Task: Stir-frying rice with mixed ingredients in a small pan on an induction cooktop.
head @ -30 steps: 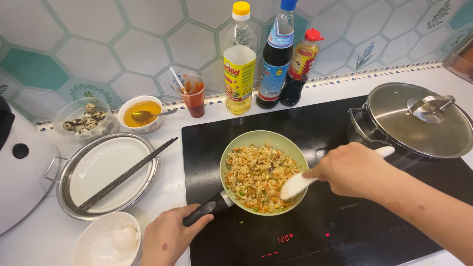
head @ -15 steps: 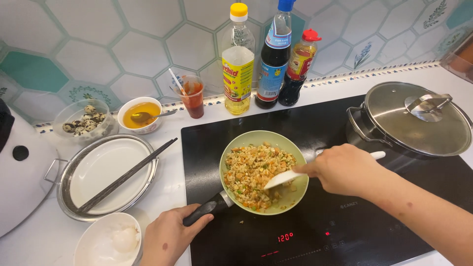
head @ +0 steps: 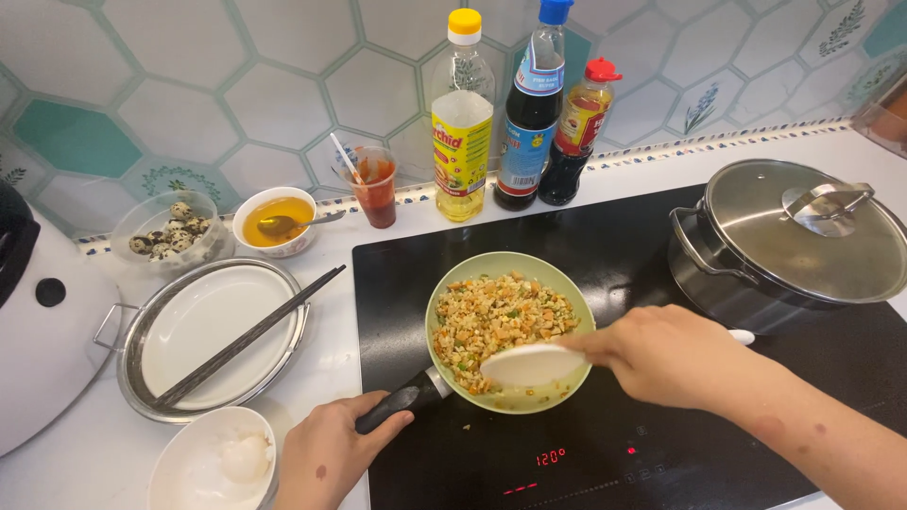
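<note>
Left hand [head: 326, 453] was wrapped around the pan handle [head: 402, 404], steadying it. Pan [head: 510, 331] sat just beyond that hand on the cooktop [head: 614, 246], rice [head: 496, 316] inside. Right hand [head: 675, 354] was closed on a white spatula [head: 531, 364], blade at the near rim. Judged best: firm handle grip, scrape low, turn rice inward

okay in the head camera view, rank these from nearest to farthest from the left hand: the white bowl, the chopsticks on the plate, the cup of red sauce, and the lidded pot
From the left hand on the pan handle:
1. White bowl, just left of it at the counter's front edge.
2. Chopsticks, up and left, across the plate.
3. Cup of red sauce, back by the tiled wall.
4. Lidded pot, far right on the cooktop.
</note>
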